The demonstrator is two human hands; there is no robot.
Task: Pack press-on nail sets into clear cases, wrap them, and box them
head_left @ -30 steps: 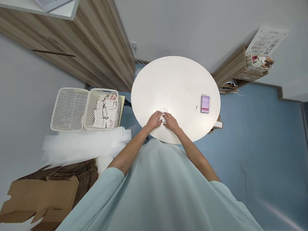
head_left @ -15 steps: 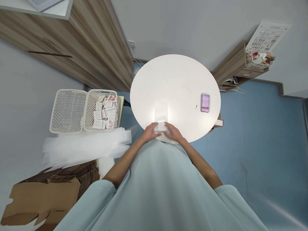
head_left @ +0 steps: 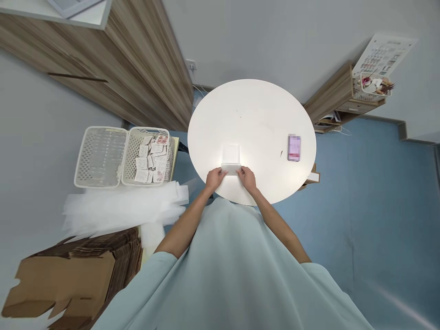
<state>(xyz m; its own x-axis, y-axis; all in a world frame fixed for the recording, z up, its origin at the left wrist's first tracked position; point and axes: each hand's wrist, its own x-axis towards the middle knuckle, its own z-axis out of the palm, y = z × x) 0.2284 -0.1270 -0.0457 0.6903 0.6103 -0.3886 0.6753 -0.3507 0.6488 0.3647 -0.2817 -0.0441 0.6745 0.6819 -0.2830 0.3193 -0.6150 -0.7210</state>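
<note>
A strip of thin white packing foam (head_left: 231, 152) lies on the round white table (head_left: 254, 110), running away from me. Its near end wraps a small flat, greyish-white block (head_left: 231, 170), whose contents I cannot make out. At the block's left end, my left hand (head_left: 214, 178) is closed, thumb and fingers pinching the corner. My right hand (head_left: 247, 179) pinches the opposite end in the same way. The block looks slightly tilted, close above the tabletop.
A phone (head_left: 294, 147) lies on the table's right side. Left of the table are a white basket of small packets (head_left: 147, 156), a basket of clear items (head_left: 101, 158), stacked white foam sheets (head_left: 120, 206) and flattened cardboard boxes (head_left: 65, 279). A wooden cabinet (head_left: 147, 59) stands behind.
Both hands have moved away from my body with the block, turning it further along the foam. Less loose foam shows beyond it, and the fingers now pinch its ends.
</note>
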